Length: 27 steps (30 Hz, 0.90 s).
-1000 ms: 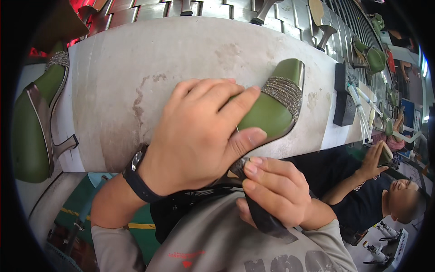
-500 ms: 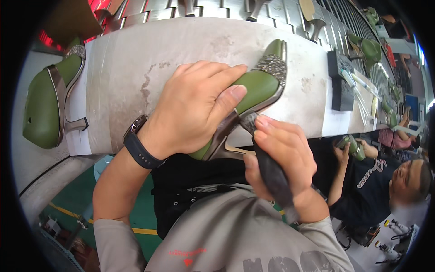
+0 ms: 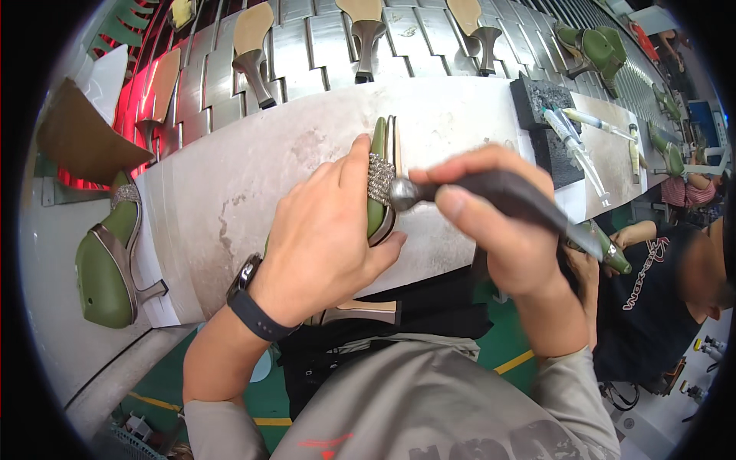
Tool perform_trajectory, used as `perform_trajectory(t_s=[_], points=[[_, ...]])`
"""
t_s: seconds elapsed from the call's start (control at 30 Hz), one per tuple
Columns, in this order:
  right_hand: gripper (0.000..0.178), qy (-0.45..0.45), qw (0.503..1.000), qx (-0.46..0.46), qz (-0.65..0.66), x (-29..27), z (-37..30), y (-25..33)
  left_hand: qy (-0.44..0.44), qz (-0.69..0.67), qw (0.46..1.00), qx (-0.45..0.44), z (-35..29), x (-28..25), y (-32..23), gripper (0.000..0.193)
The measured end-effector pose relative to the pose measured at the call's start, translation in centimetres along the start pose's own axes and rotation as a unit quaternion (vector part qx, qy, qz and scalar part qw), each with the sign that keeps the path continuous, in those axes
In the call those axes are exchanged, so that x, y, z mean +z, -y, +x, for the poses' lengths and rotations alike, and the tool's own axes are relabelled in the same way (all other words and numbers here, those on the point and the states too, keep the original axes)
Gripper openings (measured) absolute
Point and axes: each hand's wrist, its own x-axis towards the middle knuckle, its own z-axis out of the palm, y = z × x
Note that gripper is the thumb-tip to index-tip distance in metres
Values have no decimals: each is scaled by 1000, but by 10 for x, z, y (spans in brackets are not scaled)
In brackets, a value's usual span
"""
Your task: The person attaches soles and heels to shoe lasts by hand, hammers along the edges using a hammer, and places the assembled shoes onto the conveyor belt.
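My left hand [image 3: 326, 222], with a dark watch on its wrist, is closed over a green high-heeled shoe [image 3: 376, 218] at the table's near side. The shoe lies on its side with a sparkling band across it and the sole edge to the right. Its heel [image 3: 356, 310] juts toward me below the hand; much of the upper is hidden. My right hand [image 3: 510, 222] grips a dark tool with a round metal end [image 3: 491, 192]. That end is at the sole edge beside the band; whether it touches cannot be told. The right hand is slightly blurred.
Another green heeled shoe [image 3: 107, 276] lies at the left table end. Beyond the pale table [image 3: 253, 169], a slatted metal conveyor [image 3: 307, 46] carries several heeled soles. Syringes [image 3: 575, 146] and a black foam block [image 3: 540, 103] lie right. A co-worker [image 3: 636, 299] holds a green shoe.
The tool has moved from near the heel to the sole edge by the sparkling band, its round end now showing. The shoe has turned and shifted left in the view, which itself has moved.
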Motion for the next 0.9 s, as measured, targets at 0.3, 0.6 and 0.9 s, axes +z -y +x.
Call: perform_trajectory(t_s=[0.3, 0.6, 0.9], points=[[18, -81, 996, 37, 8, -32, 87, -63, -31, -41, 998, 24, 10, -20, 7, 97], [22, -56, 997, -57, 11, -8, -10, 4, -166, -185, 948, 200, -13, -62, -45, 59], [34, 88, 932, -329, -127, 8, -48, 74, -258, -92, 933, 235, -7, -38, -50, 70]])
